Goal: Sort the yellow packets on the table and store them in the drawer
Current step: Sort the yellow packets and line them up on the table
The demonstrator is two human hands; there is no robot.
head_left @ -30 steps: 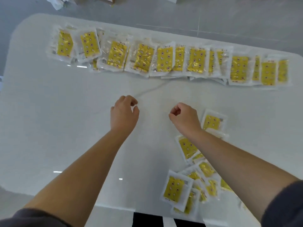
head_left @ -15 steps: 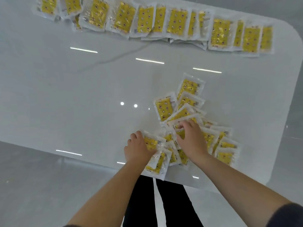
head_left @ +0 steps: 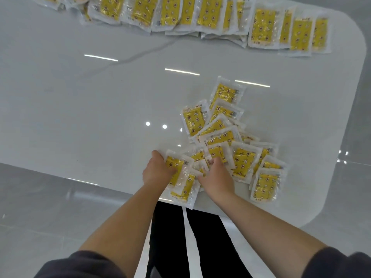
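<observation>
A loose pile of yellow packets in clear wrappers lies at the near right of the white table. My left hand grips the pile's leftmost packet at the table's near edge, with another packet overhanging the edge below it. My right hand curls its fingers on a packet in the middle of the pile. A long row of overlapping yellow packets runs along the far edge. No drawer is in view.
The table's rounded right corner and near edge border a glossy grey floor. My dark trouser legs stand just below the near edge. Ceiling lights reflect off the tabletop.
Both hands came back from the table's middle to the near pile. Since half a second ago they have drawn closer together and closed on packets at the pile's left side.
</observation>
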